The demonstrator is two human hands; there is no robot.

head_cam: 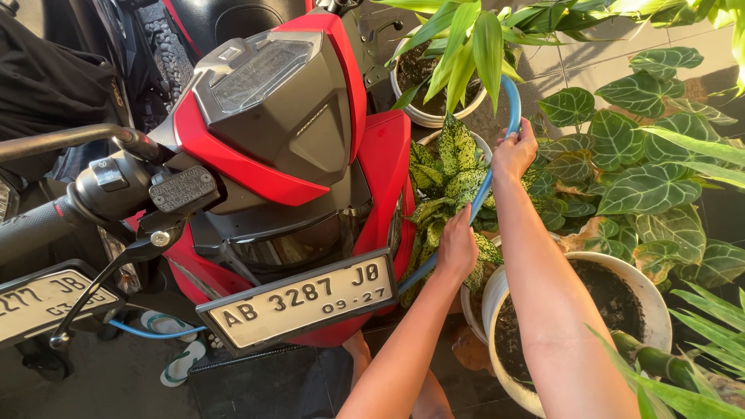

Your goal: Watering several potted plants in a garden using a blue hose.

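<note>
— Head view first: what are the hands doing?
— Both are gripping a blue hose (483,188). The right hand (514,151) is closing round it higher up, near a white pot (434,118) with long green leaves. The left hand (458,247) is clasping it lower down, fingers wrapped round it.
— Where is the hose running?
— It is curving up past the right hand into the leaves, and dropping from the left hand behind a red scooter (310,155), then showing again on the floor by a sandal (180,365).
— What is lying around the arms?
— A spotted plant (450,174) is sitting just behind the hose, between the hands. A big white pot of soil (656,299) is standing under the right forearm, with veined leaves (644,186) spreading beyond it
</note>
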